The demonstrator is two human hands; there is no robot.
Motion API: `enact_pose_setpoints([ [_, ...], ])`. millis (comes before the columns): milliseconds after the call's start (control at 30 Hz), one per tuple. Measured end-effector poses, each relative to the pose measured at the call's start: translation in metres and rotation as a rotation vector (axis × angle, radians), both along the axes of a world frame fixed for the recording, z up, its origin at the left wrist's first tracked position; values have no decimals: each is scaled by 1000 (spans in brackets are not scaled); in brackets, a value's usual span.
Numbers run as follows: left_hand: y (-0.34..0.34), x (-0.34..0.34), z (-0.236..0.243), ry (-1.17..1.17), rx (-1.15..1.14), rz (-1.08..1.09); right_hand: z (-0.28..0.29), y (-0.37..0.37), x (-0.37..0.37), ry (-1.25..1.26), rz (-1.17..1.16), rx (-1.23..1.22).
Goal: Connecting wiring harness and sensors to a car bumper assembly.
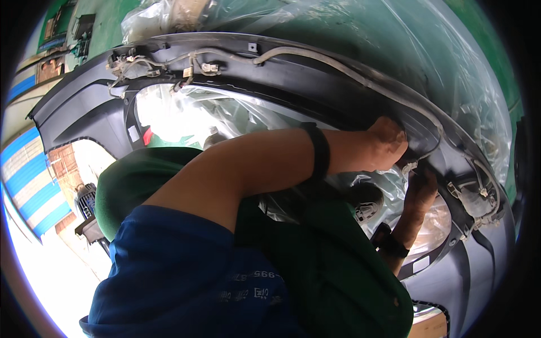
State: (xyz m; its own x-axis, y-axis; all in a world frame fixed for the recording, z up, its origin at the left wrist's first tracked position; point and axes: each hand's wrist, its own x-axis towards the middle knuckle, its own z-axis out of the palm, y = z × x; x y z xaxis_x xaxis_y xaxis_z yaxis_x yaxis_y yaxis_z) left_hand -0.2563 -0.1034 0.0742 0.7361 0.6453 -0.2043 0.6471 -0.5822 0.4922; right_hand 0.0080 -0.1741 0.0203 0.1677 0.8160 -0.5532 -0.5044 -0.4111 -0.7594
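The inner side of a dark grey car bumper [315, 93] arches across the view in front of me. A wiring harness [344, 70] in a grey corrugated sleeve runs along its upper edge. My left hand [389, 144] is closed at the bumper's inner edge, right of the middle; whatever its fingers grip is hidden. Just below and to the right, my right hand [421, 190] has its fingers curled up at the same edge. A small pale connector [409, 167] on a wire branch lies between the hands. I cannot make out whether the right fingers hold it.
Clear plastic sheeting [451, 73] lies beyond and beneath the bumper over a green floor. Round lamp-like units hang at its left [127, 65] and right [476, 200] ends. My green-clad knee [141, 174] and a shoe [367, 203] are inside the arch. Blue-and-white striped panels [34, 180] stand at left.
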Motion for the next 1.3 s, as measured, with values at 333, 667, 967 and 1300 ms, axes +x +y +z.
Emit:
enact_pose_setpoints([
  [333, -22, -6, -41, -100, 168, 124, 61, -6, -56, -570, 159, -418],
  [667, -28, -25, -49, -488, 162, 130, 93, 10, -85, -1519, 860, 509],
  [967, -26, -34, -46, -250, 72, 171, 86, 16, -60, -837, 746, 256],
  [1300, -21, -21, -44, -393, 7, 175, 87, 26, -47, -68, 462, 368],
])
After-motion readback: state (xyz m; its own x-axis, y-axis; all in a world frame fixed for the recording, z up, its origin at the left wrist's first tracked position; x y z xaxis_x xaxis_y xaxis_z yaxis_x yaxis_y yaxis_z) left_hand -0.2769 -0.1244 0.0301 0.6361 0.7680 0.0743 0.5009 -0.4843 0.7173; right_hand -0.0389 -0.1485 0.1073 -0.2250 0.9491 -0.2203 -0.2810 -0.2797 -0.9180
